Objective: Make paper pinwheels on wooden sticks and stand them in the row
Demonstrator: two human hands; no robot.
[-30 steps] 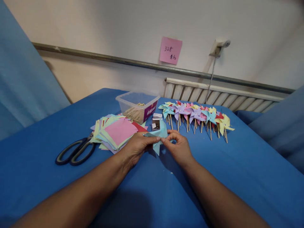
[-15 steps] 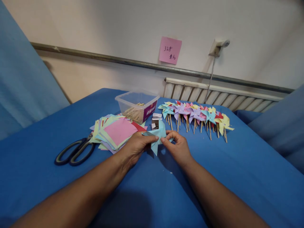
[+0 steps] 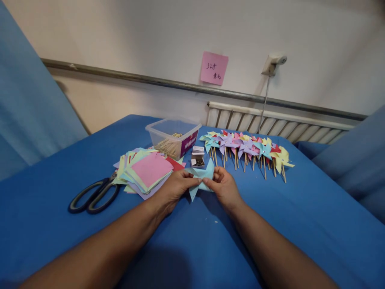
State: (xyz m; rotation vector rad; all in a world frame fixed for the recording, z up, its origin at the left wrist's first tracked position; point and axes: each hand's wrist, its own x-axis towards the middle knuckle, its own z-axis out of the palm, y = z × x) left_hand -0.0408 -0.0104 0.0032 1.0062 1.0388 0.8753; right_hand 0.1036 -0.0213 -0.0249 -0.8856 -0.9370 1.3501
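A light blue paper pinwheel [image 3: 207,171], with no stick visible on it, is held just above the table between both hands. My left hand [image 3: 179,185] pinches it from the left, the thumb pressed near its centre. From the right, my right hand [image 3: 225,185] grips it, thumb tip close to the left thumb and fingers behind the paper. Just beyond the pinwheel stands a small open box [image 3: 197,161] of tiny metal pieces. By my left hand lies a stack of coloured paper squares [image 3: 152,170], a pink one on top.
Dark-handled scissors [image 3: 93,196] lie left of the paper, blades partly under it. Behind stands a clear plastic tub [image 3: 171,134] of wooden sticks. Several finished pinwheels on sticks [image 3: 246,146] lie at the back right of the blue-covered table [image 3: 288,224]. A radiator [image 3: 276,122] is on the wall.
The pinwheel has turned slightly in my hands. My right hand has closed in, its thumb now pressing beside the left thumb. More of the small box shows.
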